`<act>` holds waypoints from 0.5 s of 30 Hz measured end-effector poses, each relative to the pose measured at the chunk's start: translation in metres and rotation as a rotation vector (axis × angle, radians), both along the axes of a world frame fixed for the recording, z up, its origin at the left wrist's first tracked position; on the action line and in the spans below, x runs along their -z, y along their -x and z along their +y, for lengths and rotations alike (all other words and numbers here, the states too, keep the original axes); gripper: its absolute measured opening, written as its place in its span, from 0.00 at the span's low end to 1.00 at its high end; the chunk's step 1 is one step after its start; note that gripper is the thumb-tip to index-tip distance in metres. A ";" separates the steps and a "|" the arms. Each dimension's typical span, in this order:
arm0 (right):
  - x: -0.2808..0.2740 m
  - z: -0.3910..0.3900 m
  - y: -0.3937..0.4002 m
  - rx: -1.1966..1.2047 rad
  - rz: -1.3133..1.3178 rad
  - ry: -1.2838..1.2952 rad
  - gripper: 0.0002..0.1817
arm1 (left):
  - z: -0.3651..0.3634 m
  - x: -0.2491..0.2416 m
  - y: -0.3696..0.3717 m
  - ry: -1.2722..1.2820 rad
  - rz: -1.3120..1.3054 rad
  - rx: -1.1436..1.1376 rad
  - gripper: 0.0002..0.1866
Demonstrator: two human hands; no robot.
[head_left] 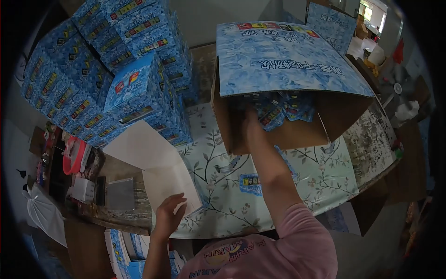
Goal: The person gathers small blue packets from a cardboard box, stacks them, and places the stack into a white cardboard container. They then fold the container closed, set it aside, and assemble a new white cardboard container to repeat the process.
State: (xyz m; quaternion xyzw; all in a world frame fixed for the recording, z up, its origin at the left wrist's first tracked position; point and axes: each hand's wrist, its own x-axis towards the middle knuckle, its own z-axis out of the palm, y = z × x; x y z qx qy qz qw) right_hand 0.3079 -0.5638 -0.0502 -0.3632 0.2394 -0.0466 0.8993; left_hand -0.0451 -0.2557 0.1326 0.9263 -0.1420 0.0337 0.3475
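My right arm stretches into a large cardboard box printed with blue ice patterns, lying with its opening toward me. Inside it, my right hand is at the left of a pile of small blue packets; its fingers are lost in shadow. My left hand hovers at the near edge of an unfolded carton, white inside, with thumb and fingers apart and nothing in them. On the flowered tablecloth, a loose blue packet lies beside my right forearm.
Tall stacks of blue printed cartons fill the left and back of the table, with one carton on a nearer stack. A pink-red basket stands at far left. Below the table edge are flattened cartons; a white bag hangs left.
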 end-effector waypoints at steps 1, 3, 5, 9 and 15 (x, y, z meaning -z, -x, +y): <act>0.044 0.003 -0.040 0.144 -0.139 0.061 0.25 | -0.001 0.000 0.003 -0.008 -0.004 -0.005 0.10; 0.032 -0.013 -0.037 0.289 -0.273 0.115 0.25 | -0.002 -0.001 0.009 0.022 0.025 0.009 0.10; -0.059 0.005 0.018 -0.079 -0.273 -0.537 0.24 | -0.003 -0.003 0.010 0.006 0.017 0.007 0.11; 0.057 -0.010 -0.073 0.120 -0.357 0.149 0.26 | -0.004 0.003 0.008 0.054 0.012 -0.016 0.11; -0.046 0.004 -0.054 -0.188 -0.811 -0.494 0.23 | -0.012 0.006 0.001 0.107 -0.022 0.068 0.12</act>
